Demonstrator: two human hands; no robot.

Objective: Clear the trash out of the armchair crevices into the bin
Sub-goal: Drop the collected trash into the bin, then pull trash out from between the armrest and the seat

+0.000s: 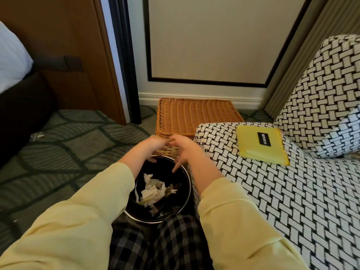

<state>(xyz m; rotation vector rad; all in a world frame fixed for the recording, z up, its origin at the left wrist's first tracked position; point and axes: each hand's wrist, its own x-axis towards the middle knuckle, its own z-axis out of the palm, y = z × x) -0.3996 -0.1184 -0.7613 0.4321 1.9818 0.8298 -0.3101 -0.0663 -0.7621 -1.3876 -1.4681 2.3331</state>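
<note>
A round black bin (186, 179) with a metal rim stands on the floor against the armchair's left side. Crumpled white paper scraps (153, 192) lie inside it. Both hands hover over the bin's far rim, fingertips close together. My left hand (155, 146) has its fingers curled downward with nothing visible in them. My right hand (182, 151) has its fingers spread and pointing down into the bin, holding nothing. The armchair (282, 191) has a black-and-white woven pattern and fills the right side.
A yellow folded pouch (261, 147) with a black label lies on the armchair arm. A wicker basket (194, 117) stands behind the bin by the wall. A small crumpled wrapper (36, 136) lies on the patterned carpet at left, near a dark bed base.
</note>
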